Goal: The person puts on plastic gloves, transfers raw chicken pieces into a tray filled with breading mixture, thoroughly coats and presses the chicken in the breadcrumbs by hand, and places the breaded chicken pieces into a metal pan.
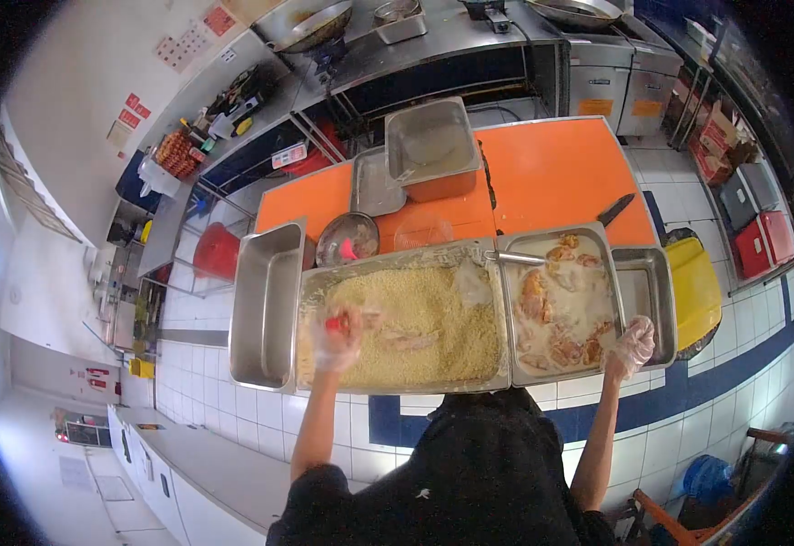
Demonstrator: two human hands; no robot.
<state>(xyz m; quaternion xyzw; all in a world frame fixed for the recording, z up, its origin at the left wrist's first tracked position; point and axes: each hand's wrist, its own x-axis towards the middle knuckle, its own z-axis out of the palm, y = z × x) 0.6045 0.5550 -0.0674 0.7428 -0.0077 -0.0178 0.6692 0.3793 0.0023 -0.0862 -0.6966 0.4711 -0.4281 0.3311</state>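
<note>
My left hand (338, 344), in a clear plastic glove, is over the left part of a metal tray (509, 350) of pale crumbs (397, 300). Its fingers are closed around a small red thing (335, 323), too blurred to name. A crumb-coated piece (406, 341) lies on the crumbs to its right. My right hand (632, 346), gloved too, is closed at the right rim of a second tray (556, 235). What it grips, if anything, is hidden. Orange-brown chicken pieces (535, 296) lie in milky liquid in that tray, and a metal handle (517, 258) crosses its left rim.
A deep metal pan (265, 305) is at the left, another pan (644, 273) at the right. Behind them on the orange table (551, 164) are a steel bowl (324, 244), a deep container (433, 136) and a knife (615, 209). A yellow bin (695, 291) stands beside the table.
</note>
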